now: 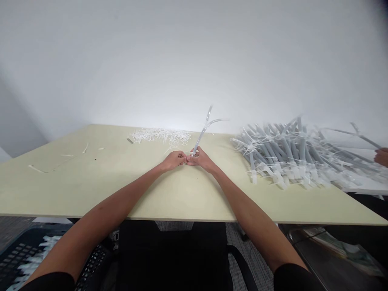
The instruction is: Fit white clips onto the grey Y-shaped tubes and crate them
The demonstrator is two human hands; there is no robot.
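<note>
My right hand [201,159] is closed around the lower end of a clear plastic tube [199,139], which tilts up and away from me. Near its top the tube splits, one branch rising and the other curving to the right. My left hand [174,161] meets the right one at the tube's lower end, its thumb and fingers pinched together. Whatever lies between those fingertips is too small to make out. Just beyond the hands lies a heap of thin white cable ties [160,136], with a few strays close to my fingers.
A large pile of similar branched tubes [291,149] covers the table's right side. Another person's hand [381,157] holds a tube at the far right. Loose white strips [38,169] lie on the left of the table [100,186]. A dark basket [18,250] stands below left.
</note>
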